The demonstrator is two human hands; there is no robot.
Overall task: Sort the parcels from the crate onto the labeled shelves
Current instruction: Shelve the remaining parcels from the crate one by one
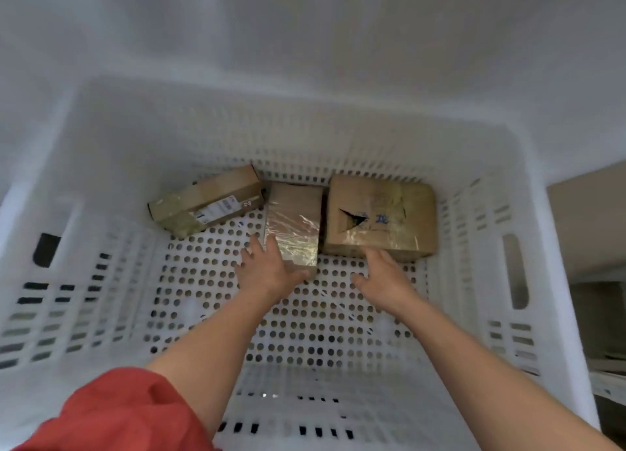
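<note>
By the crate's [338,135] far wall the middle parcel [294,210] lies lengthwise toward the person, its near end touched by the open left hand [271,271], with the open right hand [382,278] at the larger parcel's [379,213] edge.

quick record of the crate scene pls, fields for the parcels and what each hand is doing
container: white perforated crate
parcel count: three, by the far wall
left parcel: slanted, printed label
middle parcel: shiny tape on top
right parcel: largest, torn hole on top
left hand: open, touching middle parcel's near end
right hand: open, at right parcel's near edge
</note>
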